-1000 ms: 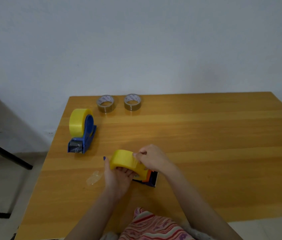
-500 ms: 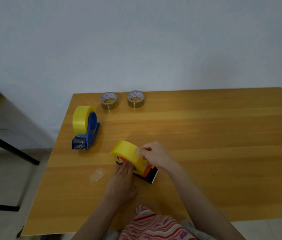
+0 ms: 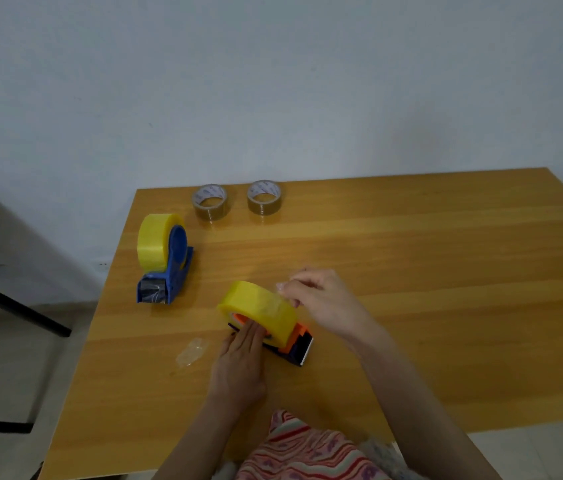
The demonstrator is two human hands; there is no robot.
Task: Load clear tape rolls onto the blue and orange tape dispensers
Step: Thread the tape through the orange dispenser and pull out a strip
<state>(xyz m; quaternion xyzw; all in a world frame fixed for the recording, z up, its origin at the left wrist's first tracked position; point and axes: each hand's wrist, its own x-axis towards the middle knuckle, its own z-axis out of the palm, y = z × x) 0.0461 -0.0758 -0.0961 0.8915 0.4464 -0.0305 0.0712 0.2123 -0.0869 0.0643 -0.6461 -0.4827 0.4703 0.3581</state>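
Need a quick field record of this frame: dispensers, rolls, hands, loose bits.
blue dispenser: at the table's left side, untouched
loaded roll: yellow-tinted, mounted on the blue dispenser
orange dispenser: front centre, between the hands
working roll: yellow-tinted, sitting on the orange dispenser
left hand: straight fingers pressed against the orange dispenser's side
right hand: pinches the tape end above the working roll
spares: left brown roll, right brown roll, flat at the far edge, apart
scrap: crumpled clear piece beside the left hand
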